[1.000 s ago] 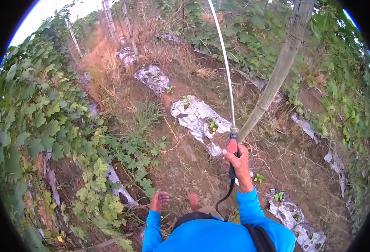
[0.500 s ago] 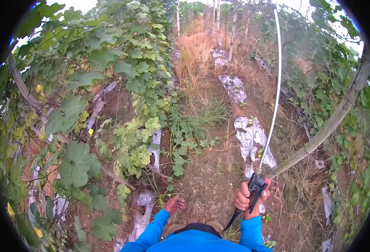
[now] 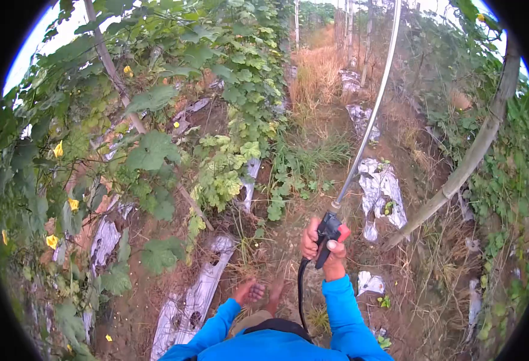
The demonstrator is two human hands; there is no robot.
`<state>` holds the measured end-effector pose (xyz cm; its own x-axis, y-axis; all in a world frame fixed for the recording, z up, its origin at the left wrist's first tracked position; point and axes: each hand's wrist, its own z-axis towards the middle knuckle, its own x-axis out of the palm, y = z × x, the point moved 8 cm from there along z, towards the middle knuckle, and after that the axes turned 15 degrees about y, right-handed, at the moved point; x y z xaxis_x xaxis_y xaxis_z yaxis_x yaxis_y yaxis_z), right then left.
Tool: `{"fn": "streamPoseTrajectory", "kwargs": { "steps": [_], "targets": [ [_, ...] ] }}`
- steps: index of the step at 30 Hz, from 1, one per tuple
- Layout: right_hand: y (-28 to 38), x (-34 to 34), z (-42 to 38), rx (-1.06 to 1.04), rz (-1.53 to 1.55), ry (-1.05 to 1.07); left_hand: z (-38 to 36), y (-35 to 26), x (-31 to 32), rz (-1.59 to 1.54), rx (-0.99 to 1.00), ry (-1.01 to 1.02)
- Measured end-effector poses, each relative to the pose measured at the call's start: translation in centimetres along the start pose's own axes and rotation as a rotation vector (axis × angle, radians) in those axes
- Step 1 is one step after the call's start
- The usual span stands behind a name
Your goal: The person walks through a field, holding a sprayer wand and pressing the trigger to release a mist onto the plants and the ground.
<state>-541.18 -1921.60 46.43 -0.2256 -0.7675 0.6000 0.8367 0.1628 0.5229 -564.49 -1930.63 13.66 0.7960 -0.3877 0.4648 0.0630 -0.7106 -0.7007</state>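
Observation:
My right hand (image 3: 323, 248) grips the black and red handle (image 3: 329, 231) of a sprayer wand. Its long pale lance (image 3: 369, 114) rises up and to the right, out past the top of the view. A black hose (image 3: 301, 289) curves down from the handle toward my body. My left hand (image 3: 250, 293) hangs low beside my waist, fingers loosely curled, holding nothing. Both arms wear bright blue sleeves (image 3: 342, 313). A bare foot (image 3: 274, 291) shows on the soil just right of the left hand.
A wall of leafy vines (image 3: 156, 120) with yellow flowers (image 3: 58, 148) fills the left. Silver plastic mulch sheets (image 3: 385, 189) with seedlings lie along the dirt path. A slanted bamboo pole (image 3: 469, 162) stands at the right. Dry grass (image 3: 318, 78) grows farther ahead.
The view has swung left toward the vines. My right hand with the wand has shifted left and higher in the picture. The left hand stays low.

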Motion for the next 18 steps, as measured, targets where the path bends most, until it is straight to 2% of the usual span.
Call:
{"fn": "streamPoseTrajectory", "kwargs": {
  "steps": [4, 7, 12, 18],
  "targets": [
    [-2.7, 5.3, -1.4, 0.095, 0.042, 0.046, -5.2, 4.4, 0.7, -0.04, -0.009, -0.016],
    [-4.8, 7.9, -4.0, 0.107, 0.114, 0.036, -8.5, 5.3, 1.2, -0.043, -0.025, -0.088],
    [-9.0, 12.6, -8.5, 0.179, 0.331, 0.115, -10.8, 5.5, 2.8, 0.016, 0.041, -0.065],
    [-12.7, 17.8, -9.5, 0.18, 0.227, 0.094, -13.0, 8.8, 4.4, 0.06, 0.037, 0.02]
  ]
}}
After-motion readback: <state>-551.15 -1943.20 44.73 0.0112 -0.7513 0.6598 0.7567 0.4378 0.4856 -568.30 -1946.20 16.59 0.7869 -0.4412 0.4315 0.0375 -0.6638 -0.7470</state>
